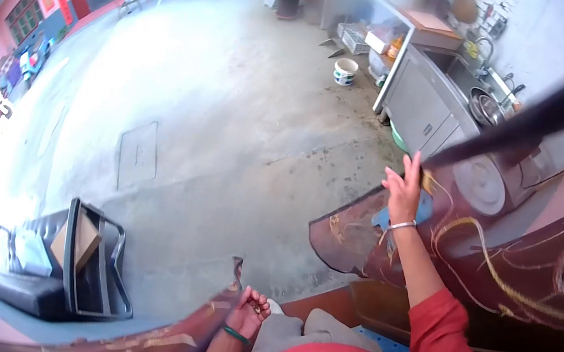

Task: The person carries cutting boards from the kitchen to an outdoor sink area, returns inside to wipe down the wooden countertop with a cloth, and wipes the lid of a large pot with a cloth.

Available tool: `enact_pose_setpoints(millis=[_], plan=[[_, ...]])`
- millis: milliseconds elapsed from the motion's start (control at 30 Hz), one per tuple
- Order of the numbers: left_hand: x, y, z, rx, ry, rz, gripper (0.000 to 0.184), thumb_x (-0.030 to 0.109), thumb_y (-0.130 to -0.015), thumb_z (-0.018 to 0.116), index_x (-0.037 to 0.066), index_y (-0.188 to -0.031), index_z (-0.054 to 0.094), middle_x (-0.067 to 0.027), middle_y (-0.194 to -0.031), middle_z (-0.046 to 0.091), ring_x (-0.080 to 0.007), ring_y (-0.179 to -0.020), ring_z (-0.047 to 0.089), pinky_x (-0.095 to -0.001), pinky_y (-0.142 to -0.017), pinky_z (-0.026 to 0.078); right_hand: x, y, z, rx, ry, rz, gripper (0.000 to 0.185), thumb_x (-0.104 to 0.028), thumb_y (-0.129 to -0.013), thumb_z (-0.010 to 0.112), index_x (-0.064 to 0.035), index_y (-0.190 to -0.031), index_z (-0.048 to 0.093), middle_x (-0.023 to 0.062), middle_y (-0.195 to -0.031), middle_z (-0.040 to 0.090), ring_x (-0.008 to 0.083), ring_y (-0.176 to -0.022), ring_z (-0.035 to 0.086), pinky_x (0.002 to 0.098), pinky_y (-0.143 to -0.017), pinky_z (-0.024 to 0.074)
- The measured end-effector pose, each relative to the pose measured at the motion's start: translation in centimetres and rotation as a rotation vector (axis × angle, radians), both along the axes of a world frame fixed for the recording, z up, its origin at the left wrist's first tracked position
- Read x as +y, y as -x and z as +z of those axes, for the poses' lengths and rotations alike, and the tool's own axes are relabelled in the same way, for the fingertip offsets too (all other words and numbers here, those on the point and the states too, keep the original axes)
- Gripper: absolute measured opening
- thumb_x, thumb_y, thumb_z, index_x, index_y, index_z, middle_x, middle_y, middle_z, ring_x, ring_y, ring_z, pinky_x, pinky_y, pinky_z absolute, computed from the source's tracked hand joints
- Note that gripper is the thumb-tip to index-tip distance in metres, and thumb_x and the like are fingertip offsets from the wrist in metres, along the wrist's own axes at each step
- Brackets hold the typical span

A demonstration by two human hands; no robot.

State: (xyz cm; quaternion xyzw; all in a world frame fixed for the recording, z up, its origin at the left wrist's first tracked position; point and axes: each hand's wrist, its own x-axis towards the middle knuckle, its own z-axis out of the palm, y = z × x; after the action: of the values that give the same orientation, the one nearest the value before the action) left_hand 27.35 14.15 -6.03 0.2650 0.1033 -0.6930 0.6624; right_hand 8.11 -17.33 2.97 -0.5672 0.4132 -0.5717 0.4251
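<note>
My right hand (404, 190) is raised with its fingers apart, at the edge of a dark red patterned curtain (510, 254) on the right; a silver bangle circles its wrist. Low in the middle, my left hand (250, 314) is turned palm up with its fingers curled around a small dark thing, too small to name. A green band is on that wrist. Another patterned curtain part (147, 341) hangs beside my left forearm.
A black chair (35, 294) with a box on it stands at the lower left. Beyond the curtain are a metal sink cabinet (423, 103), a white bucket (345, 72) and a potted plant (287, 3). Concrete ground (232, 114) stretches ahead.
</note>
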Motion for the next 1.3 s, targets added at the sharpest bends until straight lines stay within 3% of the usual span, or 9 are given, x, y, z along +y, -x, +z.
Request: enact_pose_setpoints(millis=[133,333,467,667,800,933,1067,1133,1300], plan=[[-0.8,-2.9,-0.8,-0.041,0.040,-0.095,0.027,0.030,-0.087,0.046,0.007,-0.074,0.053,-0.0064,-0.074,0.054,-0.0205,-0.074,0.052,-0.0316,-0.070,0.045,1.8,3.4,-0.8,-0.056,-0.018,-0.126,0.071,0.004,-0.077,0.044,-0.0098,-0.137,0.008,0.0181,-0.136,0.025,0.0210,-0.103,0.052,0.0252,-0.073,0.0458],[-8.5,-12.6,-1.9,-0.072,-0.074,0.209,0.025,0.026,-0.088,0.045,0.008,-0.072,0.052,-0.0074,-0.072,0.055,-0.0214,-0.068,0.054,-0.0354,-0.067,0.048,-3.9,3.2,-0.6,0.298,0.052,-0.462,0.057,-0.002,-0.075,0.052,-0.0039,-0.129,0.032,0.0155,-0.134,0.030,0.0250,-0.112,0.044,0.0314,-0.086,0.0403],[-12.8,-16.8,-2.4,-0.146,-0.183,0.291,0.024,0.027,-0.085,0.046,0.010,-0.070,0.051,-0.0041,-0.070,0.055,-0.0191,-0.068,0.053,-0.0355,-0.062,0.048,-9.4,2.5,-1.7,0.221,-0.008,-0.491,0.052,-0.003,-0.075,0.053,-0.0025,-0.125,0.038,0.0146,-0.133,0.032,0.0246,-0.114,0.042,0.0323,-0.089,0.0381],[-17.7,-18.2,-7.1,-0.131,-0.304,0.300,0.027,0.027,-0.085,0.045,0.010,-0.067,0.054,-0.0067,-0.066,0.056,-0.0215,-0.065,0.052,-0.0349,-0.064,0.045,-17.4,2.8,-6.6,-0.053,-0.074,-0.404,0.043,-0.001,-0.074,0.053,0.0034,-0.116,0.044,0.0142,-0.129,0.037,0.0206,-0.100,0.052,0.0276,-0.079,0.0440],[-24.4,-17.4,-10.6,-0.012,-0.409,0.202,0.021,0.023,-0.082,0.047,0.009,-0.067,0.055,-0.0045,-0.068,0.057,-0.0199,-0.067,0.052,-0.0349,-0.065,0.045,-20.8,1.1,-11.1,-0.136,-0.434,-0.194,0.025,-0.003,-0.075,0.055,0.0018,-0.100,0.057,0.0112,-0.103,0.057,0.0156,-0.078,0.060,0.0225,-0.059,0.0479],[-32.4,-18.0,-10.7,0.132,-0.299,0.144,0.018,0.021,-0.080,0.048,0.009,-0.068,0.055,-0.0046,-0.071,0.058,-0.0198,-0.069,0.053,-0.0348,-0.065,0.045,-25.0,-2.0,-13.4,0.097,-0.752,0.021,0.017,-0.011,-0.080,0.054,-0.0008,-0.089,0.063,0.0067,-0.079,0.063,0.0125,-0.068,0.060,0.0217,-0.057,0.0477],[-38.3,-20.9,-10.4,-0.042,-0.378,0.108,0.018,0.022,-0.078,0.049,0.010,-0.068,0.056,-0.0043,-0.070,0.059,-0.0200,-0.070,0.053,-0.0354,-0.066,0.045,-30.0,-7.6,-15.0,0.213,-0.772,0.124,0.020,-0.011,-0.082,0.050,-0.0012,-0.095,0.061,0.0074,-0.087,0.062,0.0146,-0.077,0.061,0.0240,-0.061,0.0486],[-40.5,-24.2,-12.5,-0.015,-0.329,0.054,0.018,0.023,-0.077,0.049,0.010,-0.067,0.056,-0.0044,-0.070,0.059,-0.0202,-0.070,0.053,-0.0355,-0.066,0.045,-32.3,-10.1,-16.4,0.245,-0.706,0.239,0.020,-0.019,-0.082,0.053,-0.0033,-0.091,0.063,0.0065,-0.077,0.064,0.0114,-0.070,0.060,0.0231,-0.061,0.0477],[-51.1,-29.8,-12.8,-0.049,-0.452,0.135,0.020,0.023,-0.077,0.048,0.011,-0.064,0.057,-0.0047,-0.069,0.060,-0.0205,-0.069,0.054,-0.0355,-0.066,0.045,-38.3,-14.9,-19.8,0.559,-0.608,0.328,0.024,-0.029,-0.078,0.054,-0.0107,-0.091,0.064,0.0083,-0.082,0.064,0.0198,-0.077,0.062,0.0295,-0.069,0.0465]])
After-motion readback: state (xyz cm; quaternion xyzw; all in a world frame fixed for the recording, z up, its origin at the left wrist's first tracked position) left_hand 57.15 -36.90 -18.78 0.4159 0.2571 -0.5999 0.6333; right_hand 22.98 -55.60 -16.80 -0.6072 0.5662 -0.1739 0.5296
